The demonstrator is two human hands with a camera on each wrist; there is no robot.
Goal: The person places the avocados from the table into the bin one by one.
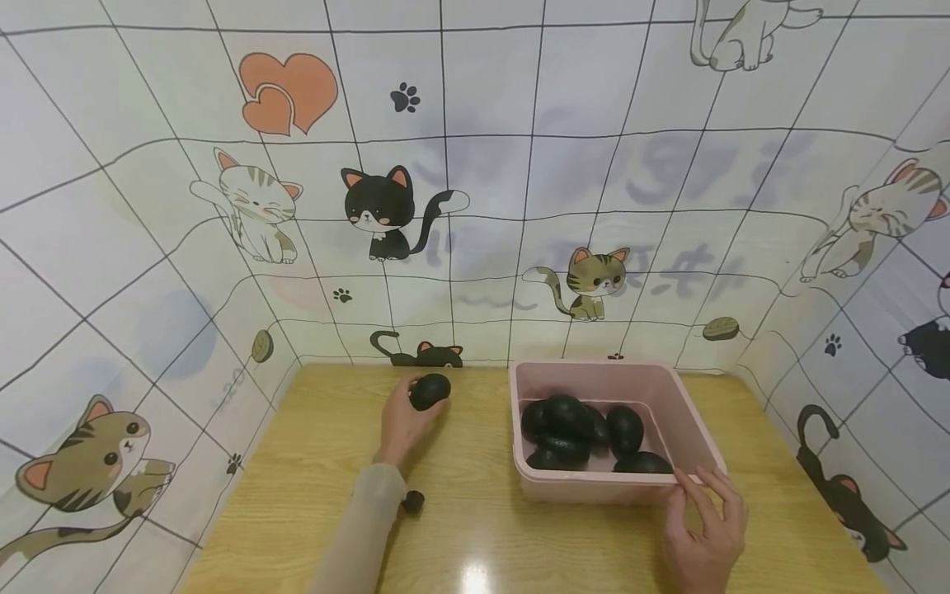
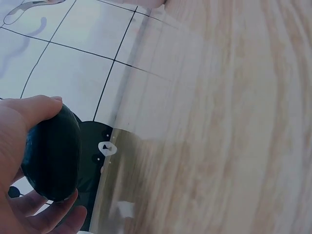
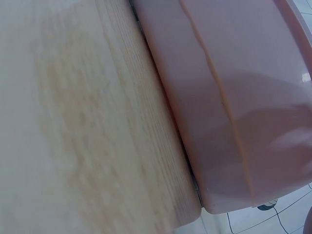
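My left hand [image 1: 406,419] holds a dark green, smooth, oval avocado [image 2: 52,152] between thumb and fingers, near the back edge of the table. In the left wrist view the thumb lies over its top end and the fingertips curl under its lower end. To the right stands a pink plastic bin [image 1: 594,488] with several similar dark avocados [image 1: 626,429] lying in it. My right hand [image 1: 705,528] grips the bin's front rim near the right corner, thumb on the outside. The right wrist view shows the bin's pink outer wall [image 3: 229,97], but the hand is almost wholly out of it.
The light wood table [image 1: 460,528] meets a white sheet [image 1: 490,190] with grid lines and cartoon cats at its back and sides. A small dark object [image 1: 413,501] shows right beside the left sleeve [image 1: 367,511].
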